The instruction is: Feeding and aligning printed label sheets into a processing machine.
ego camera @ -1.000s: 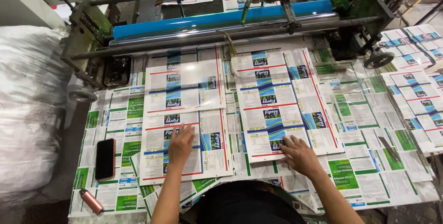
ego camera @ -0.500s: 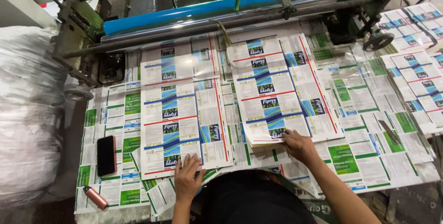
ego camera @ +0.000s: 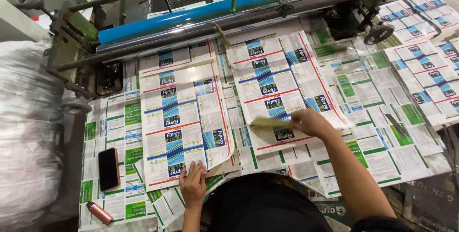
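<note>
Two stacks of printed label sheets with blue, green and red markings lie on the worktable below a roller machine. My left hand [ego camera: 192, 183] rests with spread fingers on the near edge of the left stack [ego camera: 184, 112]. My right hand [ego camera: 310, 122] is over the near end of the right stack [ego camera: 277, 84] and grips a thin yellowish flat strip [ego camera: 268, 123] that points left across the sheets.
A blue roller [ego camera: 210, 10] and dark steel bars run across the machine at the back. A black phone [ego camera: 108, 168] and a pink cylinder [ego camera: 99, 213] lie at the near left. A white wrapped bundle [ego camera: 26, 127] stands left. More label sheets [ego camera: 425, 69] lie on the right.
My left hand slid back from the middle of the left stack to its near edge. My right hand lifted off the right stack's edge and now holds the yellowish strip.
</note>
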